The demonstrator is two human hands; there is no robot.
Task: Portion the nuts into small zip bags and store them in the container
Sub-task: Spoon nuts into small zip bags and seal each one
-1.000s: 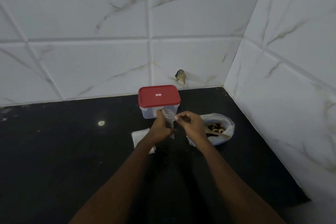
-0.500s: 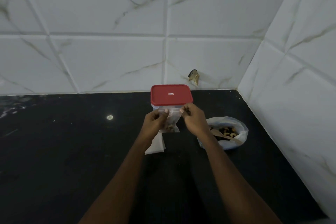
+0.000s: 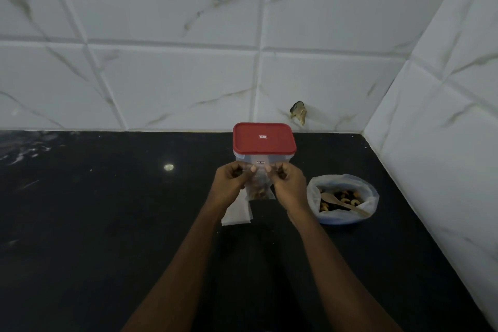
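A small clear zip bag (image 3: pixel 260 188) with nuts in its bottom hangs upright between my hands. My left hand (image 3: pixel 230 186) pinches its top left edge and my right hand (image 3: pixel 289 186) pinches its top right edge. Just behind it stands the clear container (image 3: pixel 264 143) with its red lid on. To the right, a large open plastic bag of nuts (image 3: pixel 342 198) sits on the counter with a wooden spoon (image 3: pixel 343 203) lying in it. A flat stack of empty zip bags (image 3: pixel 237 214) lies under my left wrist, partly hidden.
The black counter (image 3: pixel 107 224) meets white tiled walls at the back and on the right, forming a corner behind the nuts. A small brownish scrap (image 3: pixel 297 112) sticks to the back wall. A bright spot (image 3: pixel 169 167) shows on the counter to the left.
Both hands have moved to the top corners of the bag, which now hangs flat and upright in front of the container. The view has shifted slightly.
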